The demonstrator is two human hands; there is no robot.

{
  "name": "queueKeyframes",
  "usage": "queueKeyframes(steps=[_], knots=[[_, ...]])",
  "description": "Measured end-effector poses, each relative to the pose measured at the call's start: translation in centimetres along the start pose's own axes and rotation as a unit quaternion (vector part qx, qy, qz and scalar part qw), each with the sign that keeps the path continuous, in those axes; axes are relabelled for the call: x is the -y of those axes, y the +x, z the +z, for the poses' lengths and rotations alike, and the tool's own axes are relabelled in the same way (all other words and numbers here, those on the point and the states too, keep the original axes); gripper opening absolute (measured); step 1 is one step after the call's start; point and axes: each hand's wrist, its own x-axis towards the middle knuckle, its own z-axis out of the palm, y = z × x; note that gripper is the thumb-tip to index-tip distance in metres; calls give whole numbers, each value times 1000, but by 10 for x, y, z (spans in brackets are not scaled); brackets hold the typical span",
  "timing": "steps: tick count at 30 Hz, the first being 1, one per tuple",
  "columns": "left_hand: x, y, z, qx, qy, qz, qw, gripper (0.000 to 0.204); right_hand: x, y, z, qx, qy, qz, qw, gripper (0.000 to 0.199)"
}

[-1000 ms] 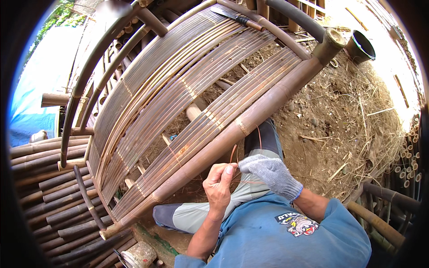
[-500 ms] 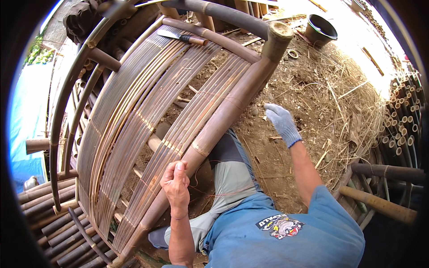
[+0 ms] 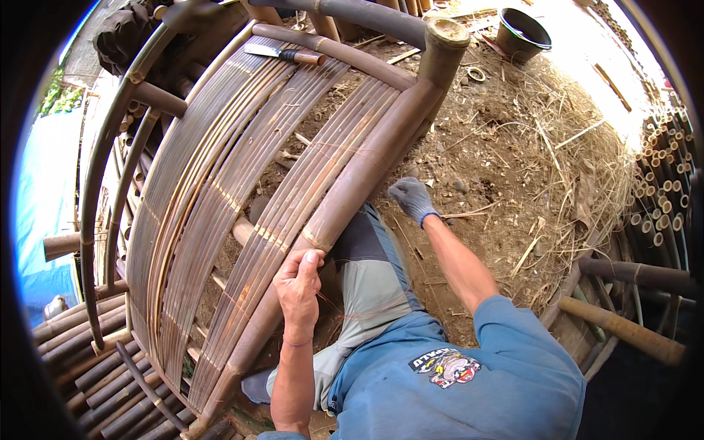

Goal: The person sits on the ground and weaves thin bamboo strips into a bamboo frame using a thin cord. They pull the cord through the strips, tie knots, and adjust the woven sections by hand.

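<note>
Clenched left grip (image 3: 299,282) presses the bamboo pole (image 3: 367,169); gloved right grip (image 3: 412,198) hangs released beside it.

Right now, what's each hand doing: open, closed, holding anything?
Left hand: bare, fingers closed around the thick bamboo pole of the curved frame.
Right hand: grey glove, fingers curled, down near the dirt ground; whether it holds anything cannot be told.

Grey glove (image 3: 413,198), blue shirt (image 3: 469,381), brown bamboo frame (image 3: 359,176)
</note>
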Motion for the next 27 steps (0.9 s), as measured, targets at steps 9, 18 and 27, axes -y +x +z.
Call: queueKeyframes(steps=[9,18,27], knots=[[-6,-12,-2,26,52,22,998,20,62,-173,-152,97,629,-170,752,27],[-44,-35,25,99,217,197,951,13,215,-160,-182,304,312,-162,885,47],[-99,-67,21,158,273,280,907,7,272,-154,-162,0,-104,-485,869,31]])
